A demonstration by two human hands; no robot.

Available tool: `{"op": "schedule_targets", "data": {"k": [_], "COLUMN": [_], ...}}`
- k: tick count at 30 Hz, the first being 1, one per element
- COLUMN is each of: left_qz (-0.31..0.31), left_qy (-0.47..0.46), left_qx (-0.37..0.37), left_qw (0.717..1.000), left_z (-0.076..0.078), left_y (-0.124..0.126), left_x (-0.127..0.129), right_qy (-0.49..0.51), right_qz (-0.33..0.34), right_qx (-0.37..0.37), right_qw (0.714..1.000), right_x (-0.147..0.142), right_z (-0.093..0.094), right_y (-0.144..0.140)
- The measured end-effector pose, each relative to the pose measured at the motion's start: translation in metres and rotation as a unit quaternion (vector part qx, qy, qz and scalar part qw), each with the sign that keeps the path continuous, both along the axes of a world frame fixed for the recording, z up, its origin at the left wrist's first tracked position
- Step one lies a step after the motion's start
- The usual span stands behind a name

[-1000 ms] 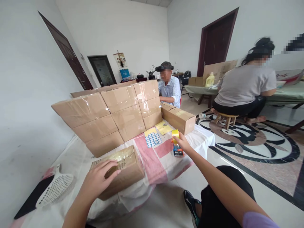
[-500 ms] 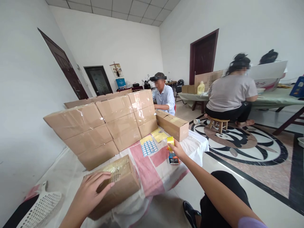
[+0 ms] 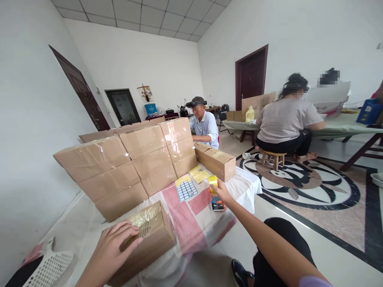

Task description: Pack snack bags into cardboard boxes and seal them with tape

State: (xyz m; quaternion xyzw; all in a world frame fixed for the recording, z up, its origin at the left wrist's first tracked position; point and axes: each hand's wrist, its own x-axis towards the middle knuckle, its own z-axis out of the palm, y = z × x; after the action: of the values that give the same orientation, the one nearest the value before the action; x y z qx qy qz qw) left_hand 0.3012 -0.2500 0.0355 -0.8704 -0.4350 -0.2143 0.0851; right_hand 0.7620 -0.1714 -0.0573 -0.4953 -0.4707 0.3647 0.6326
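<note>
My left hand (image 3: 115, 249) lies flat on top of a brown cardboard box (image 3: 152, 243) at the near edge of the cloth-covered table (image 3: 191, 217). The box's top has a taped seam. My right hand (image 3: 220, 192) reaches out over the table's right side and grips a tape dispenser (image 3: 215, 193) with a yellow roll and an orange and blue body. A blue and white label sheet (image 3: 186, 189) and a yellow sheet (image 3: 199, 174) lie just left of the dispenser.
Taped cardboard boxes (image 3: 131, 163) are stacked along the table's left and back. Another box (image 3: 217, 161) lies at the far right corner. A white perforated scoop (image 3: 50, 269) is at the near left. One person sits behind the boxes, another on a stool (image 3: 273, 157) at a green table.
The view has tilted upward and shifted a little. My right hand stays on the tape dispenser and my left hand stays on the box.
</note>
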Motion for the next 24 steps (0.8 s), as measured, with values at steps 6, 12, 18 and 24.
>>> {"op": "schedule_targets", "data": {"k": [6,12,18,24], "left_qz": [0.003,-0.017,-0.030,-0.003], "left_qy": [0.007,-0.008,-0.024,-0.019], "left_qx": [-0.019,0.021,0.104,0.046], "left_qw": [1.000,1.000,0.994,0.999], "left_z": [-0.0052,-0.0065,-0.0066,-0.0088], "left_y": [0.0030,0.0037,0.0038,0.0067], "left_x": [-0.0035,-0.0035,-0.0035,-0.0054], "right_qy": [0.009,0.015,0.009,0.012], "right_qz": [0.001,0.004,0.002,0.006], "right_qx": [-0.008,-0.008,-0.004,-0.006], "right_qw": [1.000,1.000,1.000,1.000], "right_x": [-0.0004,-0.0005,0.0003,-0.0012], "right_z": [0.0008,0.0005,-0.0013,-0.0042], "right_y": [0.0000,0.0004,0.0013,0.0026]}}
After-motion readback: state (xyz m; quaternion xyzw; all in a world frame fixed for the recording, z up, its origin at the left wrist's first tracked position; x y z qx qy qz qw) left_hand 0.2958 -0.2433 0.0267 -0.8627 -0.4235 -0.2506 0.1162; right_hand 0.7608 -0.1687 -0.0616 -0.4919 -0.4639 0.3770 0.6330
